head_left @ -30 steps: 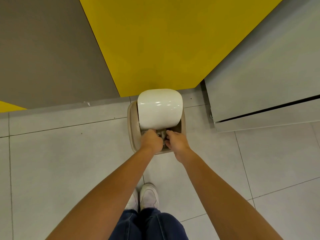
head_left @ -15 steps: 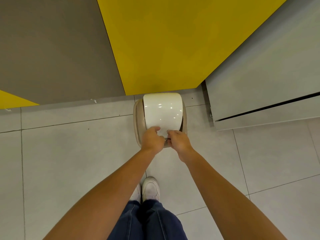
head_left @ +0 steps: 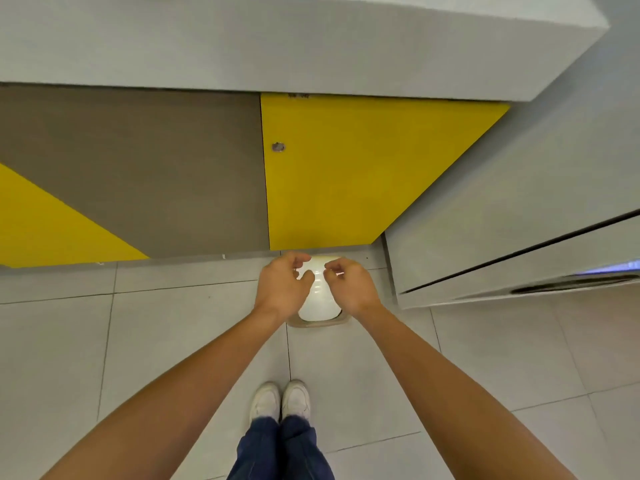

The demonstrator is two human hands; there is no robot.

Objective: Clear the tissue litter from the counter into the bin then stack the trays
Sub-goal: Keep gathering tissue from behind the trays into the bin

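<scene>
The left hand (head_left: pixel 282 284) and right hand (head_left: pixel 349 285) hovered loosely curled and apparently empty over the bin (head_left: pixel 318 308), which stood on the floor (head_left: pixel 173 341) against a yellow panel (head_left: pixel 346 174). Its glossy lid looked light, stiff and slippery, so the rim seemed the surer hold.

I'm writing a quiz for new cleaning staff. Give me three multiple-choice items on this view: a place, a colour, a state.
1. Where does the bin stand? A on the counter; B on the floor below the yellow panel; C inside a drawer.
2. What colour is its lid? A white; B yellow; C blue.
3. How is the lid? A lying off on the floor; B propped upright; C down over the bin.
Key: B, its rim sits on the tiles at the panel's foot; A, the lid shows glossy white; C, it covers the opening within the rim.
</scene>
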